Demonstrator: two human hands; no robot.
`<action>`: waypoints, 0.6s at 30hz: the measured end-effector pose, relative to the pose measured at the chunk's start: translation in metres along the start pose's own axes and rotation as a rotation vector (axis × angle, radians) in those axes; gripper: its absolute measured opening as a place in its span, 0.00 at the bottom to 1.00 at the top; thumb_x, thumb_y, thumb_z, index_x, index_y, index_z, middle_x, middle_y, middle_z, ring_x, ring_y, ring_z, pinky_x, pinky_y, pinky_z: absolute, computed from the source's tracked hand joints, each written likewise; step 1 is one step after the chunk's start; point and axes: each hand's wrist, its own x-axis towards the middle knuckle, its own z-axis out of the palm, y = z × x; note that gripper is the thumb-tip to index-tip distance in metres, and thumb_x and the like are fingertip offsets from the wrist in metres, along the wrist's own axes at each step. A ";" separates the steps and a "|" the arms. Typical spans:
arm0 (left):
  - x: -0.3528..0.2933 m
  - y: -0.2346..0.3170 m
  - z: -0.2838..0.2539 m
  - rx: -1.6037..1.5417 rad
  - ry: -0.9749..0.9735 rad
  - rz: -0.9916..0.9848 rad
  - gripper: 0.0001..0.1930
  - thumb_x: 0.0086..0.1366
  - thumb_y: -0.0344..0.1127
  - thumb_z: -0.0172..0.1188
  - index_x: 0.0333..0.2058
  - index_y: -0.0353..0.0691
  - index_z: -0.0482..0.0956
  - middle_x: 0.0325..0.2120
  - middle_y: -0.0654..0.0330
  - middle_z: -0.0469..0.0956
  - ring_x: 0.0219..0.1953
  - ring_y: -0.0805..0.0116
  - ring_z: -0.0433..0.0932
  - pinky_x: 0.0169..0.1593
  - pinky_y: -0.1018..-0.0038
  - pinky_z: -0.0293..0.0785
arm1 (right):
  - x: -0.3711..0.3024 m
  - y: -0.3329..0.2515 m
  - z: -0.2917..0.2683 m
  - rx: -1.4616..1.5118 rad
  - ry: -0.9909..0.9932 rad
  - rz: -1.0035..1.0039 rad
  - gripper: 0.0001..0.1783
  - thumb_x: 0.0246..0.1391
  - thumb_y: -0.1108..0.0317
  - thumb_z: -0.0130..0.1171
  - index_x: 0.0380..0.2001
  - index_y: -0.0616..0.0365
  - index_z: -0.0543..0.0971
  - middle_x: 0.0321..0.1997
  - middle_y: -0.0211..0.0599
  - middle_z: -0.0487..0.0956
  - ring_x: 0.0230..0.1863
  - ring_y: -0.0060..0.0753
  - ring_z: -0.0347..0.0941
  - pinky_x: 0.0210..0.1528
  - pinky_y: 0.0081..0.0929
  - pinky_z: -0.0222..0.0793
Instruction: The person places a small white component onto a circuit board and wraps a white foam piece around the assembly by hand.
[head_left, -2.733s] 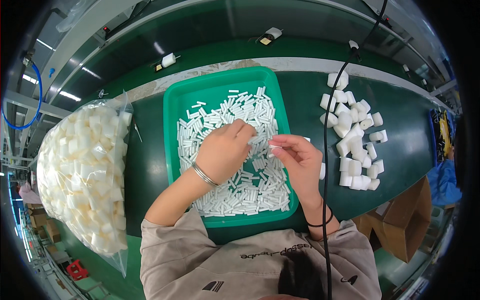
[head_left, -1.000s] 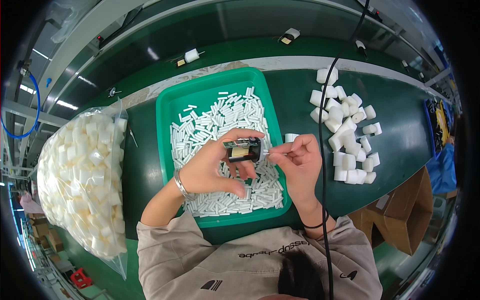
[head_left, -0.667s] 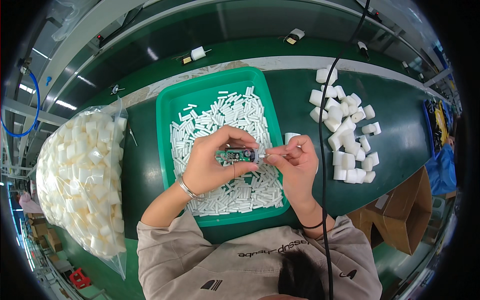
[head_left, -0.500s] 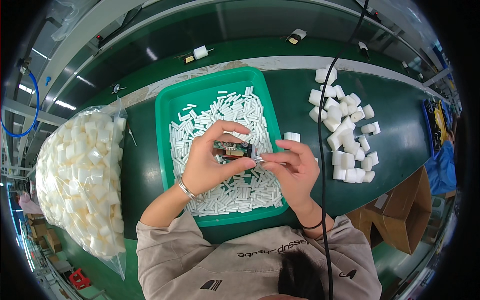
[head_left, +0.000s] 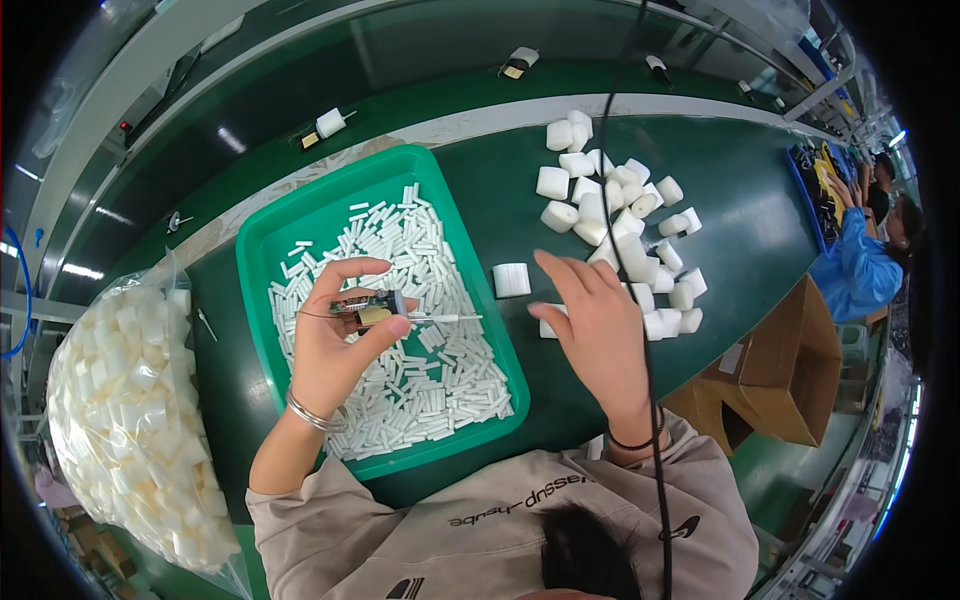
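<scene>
My left hand (head_left: 335, 345) is closed around a small electronic module (head_left: 376, 308) with a circuit board and a dark round end. From that end a thin white tube (head_left: 448, 318) points to the right, above the green tray (head_left: 262, 330) of loose short white tubes (head_left: 450, 385). My right hand (head_left: 608, 345) is open, palm down, thumb and fingers apart. It hovers at the near left of several white, soft-looking cylinders (head_left: 553, 182) scattered on the table. One white cylinder (head_left: 512, 281) lies left of its fingertips, and another shows partly beside the thumb; contact is unclear.
A clear bag (head_left: 125, 400) full of white cylinders bulges at the left. Along the far strip sit several module assemblies (head_left: 325, 127). A black cable (head_left: 648, 380) hangs across the view by my right hand. Cardboard boxes (head_left: 790, 365) and a person in blue (head_left: 855, 265) are at the right.
My right hand has left the module and moved right toward the white cylinders, its fingers opening. The white tube now stands out from the module. The whole view has shifted and turned.
</scene>
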 end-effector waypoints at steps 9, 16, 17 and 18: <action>0.003 -0.008 -0.001 0.020 -0.062 0.082 0.14 0.49 0.23 0.59 0.35 0.37 0.68 0.31 0.59 0.75 0.37 0.70 0.76 0.36 0.82 0.72 | -0.007 0.010 0.009 -0.115 -0.273 0.082 0.19 0.38 0.71 0.60 0.37 0.60 0.69 0.30 0.42 0.71 0.31 0.44 0.72 0.30 0.33 0.68; 0.000 -0.007 0.002 -0.215 -0.036 0.012 0.14 0.46 0.24 0.62 0.32 0.37 0.70 0.35 0.57 0.74 0.38 0.74 0.71 0.36 0.81 0.71 | 0.007 -0.030 0.027 1.349 -0.144 0.178 0.12 0.51 0.73 0.47 0.40 0.62 0.67 0.39 0.43 0.72 0.37 0.35 0.71 0.40 0.26 0.65; -0.001 -0.008 0.002 -0.236 -0.018 0.040 0.14 0.45 0.24 0.62 0.32 0.37 0.71 0.36 0.57 0.73 0.38 0.74 0.71 0.36 0.80 0.72 | 0.009 -0.038 0.031 1.353 -0.150 0.173 0.12 0.51 0.73 0.47 0.40 0.62 0.67 0.39 0.43 0.72 0.37 0.35 0.71 0.40 0.26 0.65; -0.001 -0.009 0.003 -0.256 0.000 0.067 0.14 0.45 0.24 0.63 0.32 0.37 0.71 0.37 0.58 0.72 0.39 0.74 0.71 0.36 0.80 0.72 | 0.012 -0.044 0.035 1.414 -0.109 0.122 0.12 0.51 0.74 0.47 0.41 0.62 0.67 0.43 0.42 0.70 0.40 0.32 0.69 0.41 0.26 0.65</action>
